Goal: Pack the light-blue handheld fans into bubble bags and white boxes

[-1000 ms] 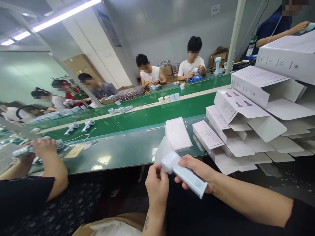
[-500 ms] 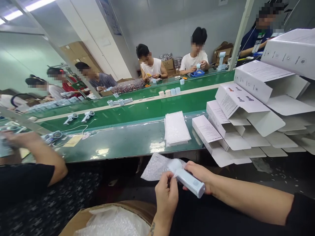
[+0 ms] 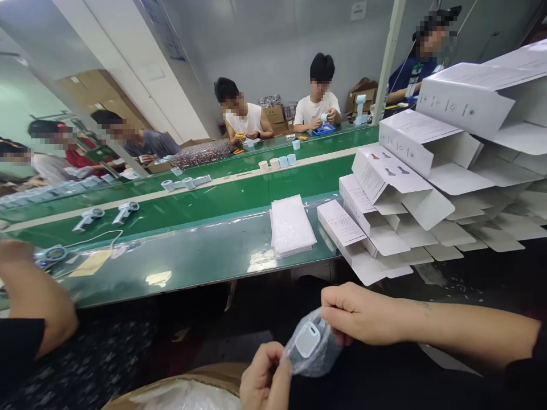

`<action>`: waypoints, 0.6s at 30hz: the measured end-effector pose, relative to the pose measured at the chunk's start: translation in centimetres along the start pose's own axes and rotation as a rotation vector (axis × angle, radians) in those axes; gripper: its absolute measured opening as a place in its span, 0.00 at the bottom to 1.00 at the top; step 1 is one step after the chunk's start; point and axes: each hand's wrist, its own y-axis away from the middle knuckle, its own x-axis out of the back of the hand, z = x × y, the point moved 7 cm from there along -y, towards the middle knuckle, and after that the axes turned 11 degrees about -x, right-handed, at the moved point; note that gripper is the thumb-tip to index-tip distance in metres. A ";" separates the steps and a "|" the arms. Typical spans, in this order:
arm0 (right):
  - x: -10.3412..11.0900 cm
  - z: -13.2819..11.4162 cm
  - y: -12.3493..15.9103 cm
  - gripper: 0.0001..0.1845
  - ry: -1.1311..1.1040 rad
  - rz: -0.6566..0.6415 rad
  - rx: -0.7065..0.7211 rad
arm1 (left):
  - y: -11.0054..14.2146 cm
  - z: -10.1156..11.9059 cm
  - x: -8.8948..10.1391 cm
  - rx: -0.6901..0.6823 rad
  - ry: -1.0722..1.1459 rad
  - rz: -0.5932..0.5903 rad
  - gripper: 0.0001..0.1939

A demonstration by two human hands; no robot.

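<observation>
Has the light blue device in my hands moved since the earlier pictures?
Yes: the device is lower in view, farther from the stack of white sleeves on the bench.

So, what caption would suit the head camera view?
Left hand and right hand pinch a bubble bag around a gadget near open boxes.

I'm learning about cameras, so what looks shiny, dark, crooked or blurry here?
Head view: white glare on the green worktop, deep shadow beneath it; same view: the scene leans sideways, and the neighbour's arm looks smeary at the left edge.
</observation>
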 end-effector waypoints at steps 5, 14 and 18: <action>-0.9 -2.0 -1.4 0.12 -0.130 0.092 0.245 | -2.9 1.5 -3.0 -0.034 0.115 -0.073 0.33; 6.7 7.8 -0.8 0.29 -0.211 0.860 -0.101 | -4.1 1.2 1.3 0.245 0.200 0.205 0.25; 7.0 9.6 -2.6 0.15 0.175 0.964 -0.131 | -5.4 1.2 3.2 0.287 0.322 0.356 0.23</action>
